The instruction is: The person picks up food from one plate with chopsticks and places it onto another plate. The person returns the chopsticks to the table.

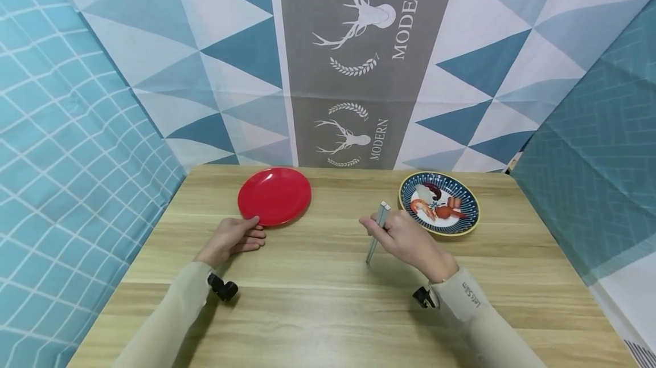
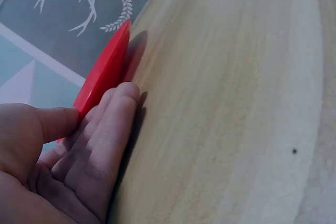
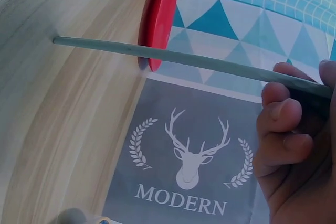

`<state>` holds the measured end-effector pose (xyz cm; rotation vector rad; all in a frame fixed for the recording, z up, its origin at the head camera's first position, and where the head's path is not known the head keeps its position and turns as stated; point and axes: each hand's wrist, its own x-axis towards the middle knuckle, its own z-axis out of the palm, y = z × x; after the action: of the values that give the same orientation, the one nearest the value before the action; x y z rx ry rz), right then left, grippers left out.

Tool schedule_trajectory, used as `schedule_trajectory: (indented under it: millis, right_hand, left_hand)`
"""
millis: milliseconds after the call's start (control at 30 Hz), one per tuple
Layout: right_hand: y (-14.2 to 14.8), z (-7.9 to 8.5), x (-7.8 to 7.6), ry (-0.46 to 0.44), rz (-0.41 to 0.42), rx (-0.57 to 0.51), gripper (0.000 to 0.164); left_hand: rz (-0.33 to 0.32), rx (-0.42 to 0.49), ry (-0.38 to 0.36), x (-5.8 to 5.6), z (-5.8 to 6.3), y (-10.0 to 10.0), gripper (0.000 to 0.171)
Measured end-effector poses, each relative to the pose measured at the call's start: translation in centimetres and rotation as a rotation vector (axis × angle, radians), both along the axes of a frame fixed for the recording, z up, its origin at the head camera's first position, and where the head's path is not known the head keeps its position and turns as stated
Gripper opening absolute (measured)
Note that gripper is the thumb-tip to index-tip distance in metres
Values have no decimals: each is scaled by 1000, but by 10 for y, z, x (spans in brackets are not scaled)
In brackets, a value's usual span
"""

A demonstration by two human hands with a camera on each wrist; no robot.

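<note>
A round red plate (image 1: 274, 196) lies at the back left of the table. My left hand (image 1: 233, 240) pinches its near rim, thumb on top and fingers underneath, as the left wrist view shows. In front of the patterned dish, my right hand (image 1: 412, 241) grips a pair of pale green chopsticks (image 1: 373, 245), held together and pointing down. The right wrist view shows the chopsticks (image 3: 199, 62) with their tips close to the tabletop. The blue-and-white oval dish (image 1: 472, 217) holds a shrimp (image 1: 423, 208), small sausage pieces (image 1: 454, 203) and other food items.
The wooden table (image 1: 318, 305) ends at a cloth backdrop (image 1: 353, 26) printed with deer heads and triangles. Blue checked cloth (image 1: 66, 146) hangs on the left, teal cloth (image 1: 599, 163) on the right. Small black mounts (image 1: 222, 287) sit at both wrists.
</note>
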<state>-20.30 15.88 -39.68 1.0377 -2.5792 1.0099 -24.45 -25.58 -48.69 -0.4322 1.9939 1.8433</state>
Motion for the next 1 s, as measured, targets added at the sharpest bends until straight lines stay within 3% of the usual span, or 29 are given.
schedule_trajectory:
  millis: [167, 433, 567, 800, 1000]
  right_hand:
    - [-1, 4, 1, -53, -26, 14, 54]
    - [0, 4, -1, -9, -4, 26, 56]
    - [0, 6, 0, -30, -7, 37, 56]
    - [1, 7, 3, -65, -23, 45, 57]
    - [0, 6, 5, -58, -38, 59, 58]
  left_hand:
    - [16, 20, -23, -4, 0, 1, 49]
    - [23, 36, -31, -6, 0, 3, 48]
    - [21, 30, -29, -5, 0, 1, 48]
    - [-67, 61, -78, -10, 2, -6, 44]
    - [-95, 86, -111, -10, 3, -11, 43]
